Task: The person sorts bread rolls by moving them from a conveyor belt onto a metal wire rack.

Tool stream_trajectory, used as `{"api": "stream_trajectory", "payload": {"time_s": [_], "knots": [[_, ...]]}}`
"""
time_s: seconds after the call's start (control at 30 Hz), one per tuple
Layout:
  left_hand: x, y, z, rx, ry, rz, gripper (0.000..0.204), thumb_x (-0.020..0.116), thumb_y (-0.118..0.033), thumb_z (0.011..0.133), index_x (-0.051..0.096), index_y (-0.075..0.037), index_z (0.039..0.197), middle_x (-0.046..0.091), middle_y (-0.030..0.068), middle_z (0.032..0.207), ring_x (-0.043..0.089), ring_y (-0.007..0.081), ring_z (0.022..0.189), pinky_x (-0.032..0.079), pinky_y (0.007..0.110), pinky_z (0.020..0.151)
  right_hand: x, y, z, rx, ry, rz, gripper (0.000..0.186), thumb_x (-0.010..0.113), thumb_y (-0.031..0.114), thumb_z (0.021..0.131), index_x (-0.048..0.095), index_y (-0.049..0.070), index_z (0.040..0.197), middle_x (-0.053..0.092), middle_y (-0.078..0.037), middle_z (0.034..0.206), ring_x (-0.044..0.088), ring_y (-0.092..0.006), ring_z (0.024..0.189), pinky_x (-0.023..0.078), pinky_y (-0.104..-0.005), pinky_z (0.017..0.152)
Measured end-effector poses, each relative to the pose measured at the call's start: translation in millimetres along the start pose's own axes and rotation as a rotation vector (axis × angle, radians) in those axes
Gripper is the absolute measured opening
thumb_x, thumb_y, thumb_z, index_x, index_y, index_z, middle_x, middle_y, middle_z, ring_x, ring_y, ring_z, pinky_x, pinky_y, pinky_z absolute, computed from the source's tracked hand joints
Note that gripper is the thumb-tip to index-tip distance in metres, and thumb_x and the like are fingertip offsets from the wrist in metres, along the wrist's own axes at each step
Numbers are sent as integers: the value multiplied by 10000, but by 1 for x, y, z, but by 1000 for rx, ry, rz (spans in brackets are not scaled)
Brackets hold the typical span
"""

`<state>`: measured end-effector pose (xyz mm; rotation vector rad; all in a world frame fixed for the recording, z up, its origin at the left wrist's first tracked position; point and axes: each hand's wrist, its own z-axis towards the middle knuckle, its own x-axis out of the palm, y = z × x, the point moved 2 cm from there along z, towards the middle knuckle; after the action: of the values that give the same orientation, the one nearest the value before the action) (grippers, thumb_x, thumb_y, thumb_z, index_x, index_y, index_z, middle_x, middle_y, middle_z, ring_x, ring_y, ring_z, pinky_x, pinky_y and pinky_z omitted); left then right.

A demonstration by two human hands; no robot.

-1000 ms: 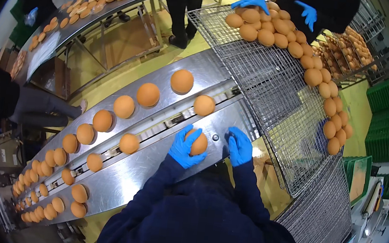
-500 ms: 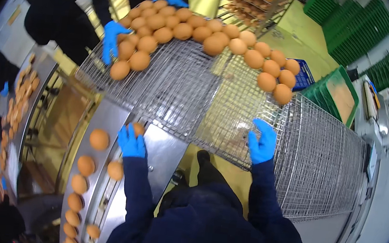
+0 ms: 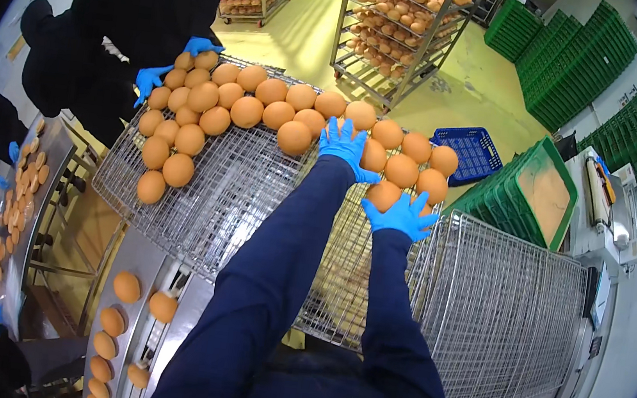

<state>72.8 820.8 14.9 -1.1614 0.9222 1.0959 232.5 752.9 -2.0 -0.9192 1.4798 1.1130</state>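
Observation:
Round golden buns [image 3: 247, 111] lie in a broad band across a wire rack tray [image 3: 218, 194]. My left hand [image 3: 346, 149], in a blue glove, reaches out flat over the buns in the middle of the band, fingers spread. My right hand [image 3: 402, 215], also blue-gloved, rests spread on a bun [image 3: 384, 194] at the band's near right end. Neither hand has lifted a bun. My dark blue sleeves cover part of the rack.
A person in black with blue gloves [image 3: 151, 79] works the far left of the rack. A steel conveyor [image 3: 124, 318] carries buns at lower left. A second wire rack [image 3: 509, 315] lies right. Green crates [image 3: 539, 194], a blue crate [image 3: 469, 150] and trolleys of buns [image 3: 402, 20] stand beyond.
The view swung from the conveyor to the rack. Both my hands left the conveyor side and reached forward across the rack onto the buns.

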Motion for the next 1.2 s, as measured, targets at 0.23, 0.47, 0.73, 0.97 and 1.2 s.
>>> {"api": "stream_trajectory", "payload": {"time_s": [0.23,0.47,0.73,0.97,1.2], "knots": [[14,-2,40,-73,311,77,1057,653,-800,511,517,-133,1319,251,147,1502,86,472,1389,148,712,1021,12,-12,27,-40,66,-65,1027,664,723,603,411,125,1398,150,-116,1526,103,-552,1331,213,-671,1028],[1,2,-136,-121,270,-9,989,629,-732,577,504,-94,1323,305,158,1481,111,485,1382,129,739,997,13,-69,-5,-464,-155,248,780,800,494,590,598,-10,1149,536,-229,1223,455,-353,1195,349,-446,1026],[-85,87,-450,-682,-239,40,874,654,-731,501,630,-108,1114,438,200,1296,274,460,1260,163,605,1063,25,6,-204,-1165,132,956,834,787,525,610,542,-38,1175,298,-272,1417,395,-379,1237,309,-499,1048],[-42,171,-603,-1152,-261,-206,961,740,-634,561,476,9,1225,292,211,1451,128,524,1348,115,674,1051,88,169,-350,-1655,259,507,853,773,561,576,529,6,1176,263,-335,1418,176,-533,1323,116,-623,1086],[-33,135,-666,-939,-463,-52,913,774,-580,558,493,15,1190,312,270,1409,157,529,1339,137,650,1065,117,164,-387,-1452,704,691,830,822,413,610,456,-18,1218,393,-291,1339,381,-476,1221,271,-535,1051]]}}
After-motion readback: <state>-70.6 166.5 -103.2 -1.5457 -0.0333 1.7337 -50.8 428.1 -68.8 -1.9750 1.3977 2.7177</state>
